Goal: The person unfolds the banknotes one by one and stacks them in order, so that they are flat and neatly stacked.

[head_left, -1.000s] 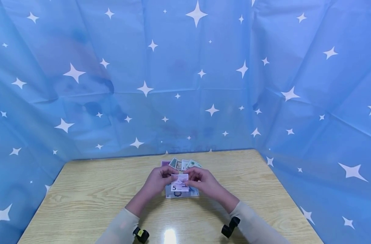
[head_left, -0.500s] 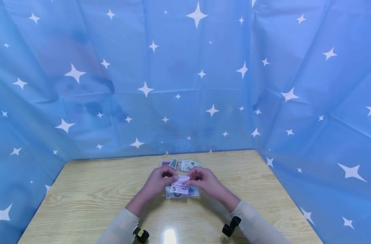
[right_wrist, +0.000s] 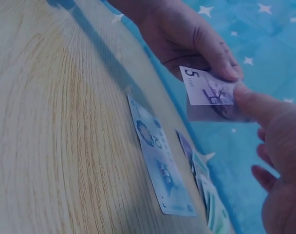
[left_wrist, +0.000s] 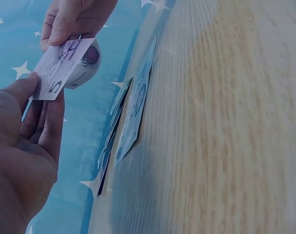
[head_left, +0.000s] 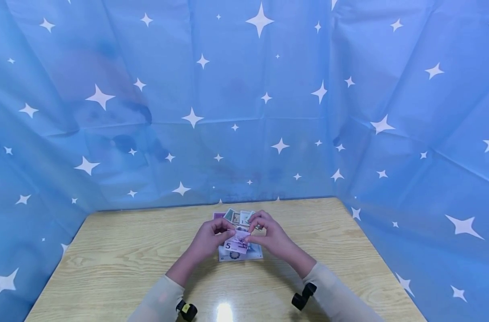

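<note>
A purple banknote (head_left: 233,245) marked 5 is held in the air, folded over, with its back layer bulging out behind in the left wrist view. My left hand (head_left: 206,240) pinches one end between thumb and fingers. At the opposite end my right hand (head_left: 274,238) has its thumb on the front, with the fingertips partly hidden behind the paper; in the right wrist view this thumb presses at the note's edge. Underneath, a blue banknote (right_wrist: 160,161) lies flat on the table, partly covered by the purple note in the head view.
Beyond the hands, several overlapping banknotes (head_left: 235,217) lie fanned near the table's back edge, purple at the left and green at the right. The wooden table (head_left: 120,250) meets a blue star-patterned curtain (head_left: 236,156) behind.
The purple note has tilted, and its numbered corner has shifted slightly left. My right hand's fingers have lifted and spread, now overlapping the green note behind. The left hand stays nearly still.
</note>
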`<act>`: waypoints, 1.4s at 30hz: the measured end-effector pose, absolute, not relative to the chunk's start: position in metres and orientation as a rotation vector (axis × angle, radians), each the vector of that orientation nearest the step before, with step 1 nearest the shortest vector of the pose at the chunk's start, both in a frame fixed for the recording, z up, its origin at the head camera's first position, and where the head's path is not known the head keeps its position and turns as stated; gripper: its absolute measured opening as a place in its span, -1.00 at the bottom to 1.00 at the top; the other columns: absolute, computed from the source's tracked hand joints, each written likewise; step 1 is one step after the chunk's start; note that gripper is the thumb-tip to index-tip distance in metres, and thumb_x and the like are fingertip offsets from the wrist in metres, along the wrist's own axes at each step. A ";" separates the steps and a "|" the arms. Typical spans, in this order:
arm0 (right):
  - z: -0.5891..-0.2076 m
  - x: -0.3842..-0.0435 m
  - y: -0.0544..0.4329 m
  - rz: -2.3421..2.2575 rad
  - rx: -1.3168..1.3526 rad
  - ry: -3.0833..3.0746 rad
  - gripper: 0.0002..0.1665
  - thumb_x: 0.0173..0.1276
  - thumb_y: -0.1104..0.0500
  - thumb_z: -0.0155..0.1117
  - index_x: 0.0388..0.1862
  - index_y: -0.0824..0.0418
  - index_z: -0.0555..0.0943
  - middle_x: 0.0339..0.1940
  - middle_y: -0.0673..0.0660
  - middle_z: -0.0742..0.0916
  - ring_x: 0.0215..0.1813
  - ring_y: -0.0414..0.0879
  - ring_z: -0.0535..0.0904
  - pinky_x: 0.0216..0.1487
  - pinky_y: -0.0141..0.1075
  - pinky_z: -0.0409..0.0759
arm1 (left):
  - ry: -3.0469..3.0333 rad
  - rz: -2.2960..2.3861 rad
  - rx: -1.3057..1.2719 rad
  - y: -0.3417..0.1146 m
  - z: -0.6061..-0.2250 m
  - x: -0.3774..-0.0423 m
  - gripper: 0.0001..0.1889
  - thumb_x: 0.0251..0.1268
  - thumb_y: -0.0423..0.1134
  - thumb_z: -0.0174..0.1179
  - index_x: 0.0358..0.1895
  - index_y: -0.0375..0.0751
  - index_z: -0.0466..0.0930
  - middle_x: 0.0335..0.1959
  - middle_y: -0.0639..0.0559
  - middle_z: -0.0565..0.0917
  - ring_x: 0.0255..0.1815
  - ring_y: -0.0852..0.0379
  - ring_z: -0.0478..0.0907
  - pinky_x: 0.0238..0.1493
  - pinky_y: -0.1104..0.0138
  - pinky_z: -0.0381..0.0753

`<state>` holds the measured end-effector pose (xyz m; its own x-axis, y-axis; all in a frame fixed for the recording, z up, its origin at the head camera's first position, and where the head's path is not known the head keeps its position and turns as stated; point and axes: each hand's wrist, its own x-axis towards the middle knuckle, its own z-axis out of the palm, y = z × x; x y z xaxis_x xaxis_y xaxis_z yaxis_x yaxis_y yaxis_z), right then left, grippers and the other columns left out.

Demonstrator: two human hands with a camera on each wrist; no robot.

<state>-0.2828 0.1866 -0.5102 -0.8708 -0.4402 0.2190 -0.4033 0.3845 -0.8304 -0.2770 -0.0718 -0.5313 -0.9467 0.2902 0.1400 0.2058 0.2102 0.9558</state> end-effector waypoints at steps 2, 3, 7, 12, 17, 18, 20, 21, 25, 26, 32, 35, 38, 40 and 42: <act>-0.510 -0.283 0.186 -1.527 -0.795 2.594 -0.76 0.39 0.13 0.66 -0.25 -0.01 0.67 0.30 0.17 0.65 0.40 0.07 0.49 0.42 0.23 0.44 | 2.375 1.872 0.487 -0.072 -0.531 -0.277 -0.94 0.62 -0.24 0.36 -0.08 -0.10 0.80 -0.26 0.03 0.69 -0.25 0.06 0.55 -0.26 0.34 0.57; -0.510 -0.283 0.186 -1.530 -0.799 2.597 -0.76 0.39 0.14 0.66 -0.25 0.00 0.67 0.32 0.15 0.65 0.44 0.09 0.48 0.46 0.27 0.42 | 2.366 1.877 0.489 -0.072 -0.532 -0.277 -0.94 0.63 -0.24 0.36 -0.07 -0.11 0.79 -0.28 0.03 0.69 -0.27 0.07 0.55 -0.27 0.34 0.57; -0.511 -0.283 0.185 -1.537 -0.812 2.605 -0.75 0.39 0.14 0.66 -0.27 0.02 0.67 0.31 0.07 0.67 0.46 0.12 0.49 0.49 0.27 0.40 | 2.350 1.887 0.480 -0.073 -0.533 -0.278 -0.94 0.63 -0.25 0.36 -0.05 -0.13 0.79 -0.31 0.03 0.67 -0.32 0.09 0.54 -0.29 0.36 0.57; -0.513 -0.285 0.186 -1.541 -0.800 2.604 -0.75 0.39 0.14 0.66 -0.28 -0.01 0.67 0.29 0.03 0.69 0.45 0.10 0.50 0.50 0.28 0.38 | 2.346 1.891 0.477 -0.073 -0.533 -0.278 -0.93 0.64 -0.24 0.35 -0.03 -0.11 0.80 -0.23 0.01 0.72 -0.26 0.08 0.57 -0.24 0.36 0.60; -0.513 -0.285 0.185 -1.590 -0.763 2.544 -0.75 0.42 0.17 0.64 -0.27 0.03 0.66 0.25 0.04 0.69 0.42 0.09 0.52 0.38 0.17 0.59 | 2.328 1.915 0.506 -0.072 -0.532 -0.278 -0.92 0.65 -0.24 0.34 -0.03 -0.12 0.79 -0.07 0.01 0.82 -0.25 0.11 0.59 -0.22 0.33 0.62; -0.512 -0.284 0.185 -1.600 -0.748 2.523 -0.76 0.44 0.17 0.63 -0.27 0.04 0.65 0.22 0.05 0.70 0.40 0.09 0.54 0.32 0.12 0.66 | 2.321 1.919 0.515 -0.073 -0.532 -0.278 -0.92 0.65 -0.24 0.33 -0.03 -0.14 0.79 -0.09 0.01 0.82 -0.27 0.12 0.59 -0.23 0.32 0.63; -0.512 -0.284 0.185 -1.625 -0.706 2.468 -0.78 0.47 0.18 0.60 -0.24 0.08 0.66 0.15 0.06 0.72 0.33 0.09 0.59 0.19 0.00 0.76 | 2.314 1.925 0.527 -0.073 -0.533 -0.277 -0.91 0.65 -0.26 0.33 -0.03 -0.18 0.77 -0.18 -0.01 0.78 -0.32 0.13 0.57 -0.26 0.30 0.65; -0.512 -0.283 0.186 -1.625 -0.687 2.457 -0.80 0.49 0.17 0.59 -0.22 0.08 0.66 0.10 0.05 0.74 0.30 0.08 0.62 0.15 -0.06 0.78 | 2.312 1.925 0.529 -0.073 -0.533 -0.277 -0.91 0.65 -0.27 0.33 -0.03 -0.19 0.77 -0.23 -0.02 0.76 -0.34 0.13 0.56 -0.27 0.29 0.67; -0.512 -0.282 0.187 -1.617 -0.630 2.453 -0.83 0.51 0.12 0.58 -0.18 0.10 0.70 -0.10 0.03 0.79 0.08 0.00 0.70 0.08 -0.22 0.71 | 2.298 1.929 0.511 -0.073 -0.533 -0.277 -0.94 0.65 -0.30 0.33 -0.04 -0.21 0.75 -0.33 0.02 0.70 -0.33 0.15 0.58 -0.28 0.31 0.72; -0.513 -0.282 0.187 -1.616 -0.624 2.461 -0.83 0.51 0.12 0.58 -0.17 0.10 0.71 -0.13 0.02 0.79 0.02 -0.02 0.70 0.05 -0.24 0.69 | 2.296 1.928 0.504 -0.073 -0.533 -0.277 -0.94 0.65 -0.31 0.33 -0.04 -0.20 0.75 -0.34 0.02 0.70 -0.33 0.15 0.59 -0.28 0.31 0.73; -0.515 -0.284 0.188 -1.623 -0.599 2.473 -0.84 0.49 0.12 0.59 -0.15 0.10 0.73 -0.21 0.01 0.79 -0.17 -0.08 0.64 -0.12 -0.29 0.61 | 2.284 1.930 0.493 -0.074 -0.533 -0.277 -0.96 0.65 -0.32 0.31 -0.04 -0.19 0.74 -0.34 0.03 0.71 -0.31 0.13 0.62 -0.28 0.30 0.75; -0.515 -0.284 0.189 -1.618 -0.593 2.480 -0.87 0.51 0.12 0.58 -0.12 0.08 0.75 -0.17 0.01 0.80 -0.13 -0.06 0.67 -0.08 -0.29 0.62 | 2.285 1.928 0.486 -0.073 -0.534 -0.277 -0.96 0.65 -0.31 0.31 -0.03 -0.19 0.73 -0.32 0.02 0.73 -0.30 0.12 0.63 -0.29 0.30 0.75; -0.515 -0.284 0.189 -1.615 -0.600 2.477 -0.90 0.53 0.14 0.56 -0.08 0.08 0.78 -0.12 0.00 0.82 -0.06 -0.05 0.72 -0.01 -0.28 0.66 | 2.286 1.926 0.474 -0.073 -0.534 -0.277 -0.96 0.66 -0.31 0.31 -0.03 -0.18 0.73 -0.29 0.02 0.75 -0.29 0.11 0.64 -0.30 0.30 0.75; -0.515 -0.284 0.189 -1.612 -0.610 2.477 -0.91 0.54 0.16 0.54 -0.05 0.10 0.80 -0.10 0.00 0.83 -0.03 -0.05 0.74 0.01 -0.29 0.67 | 2.284 1.930 0.469 -0.073 -0.535 -0.277 -0.96 0.66 -0.32 0.31 -0.03 -0.18 0.73 -0.27 0.02 0.77 -0.28 0.10 0.66 -0.29 0.29 0.75; -0.515 -0.285 0.190 -1.607 -0.621 2.482 -0.92 0.55 0.19 0.52 -0.04 0.10 0.82 -0.09 0.00 0.84 -0.02 -0.06 0.74 0.00 -0.29 0.68 | 2.282 1.935 0.466 -0.073 -0.535 -0.277 -0.96 0.66 -0.33 0.30 -0.03 -0.18 0.73 -0.27 0.01 0.78 -0.28 0.10 0.67 -0.29 0.30 0.75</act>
<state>-0.2848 0.1897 -0.5147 -0.9085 -0.4004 0.1195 -0.2728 0.3517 -0.8955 -0.2768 -0.0735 -0.5352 -0.9464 0.3035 0.1109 0.1590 0.1386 0.9775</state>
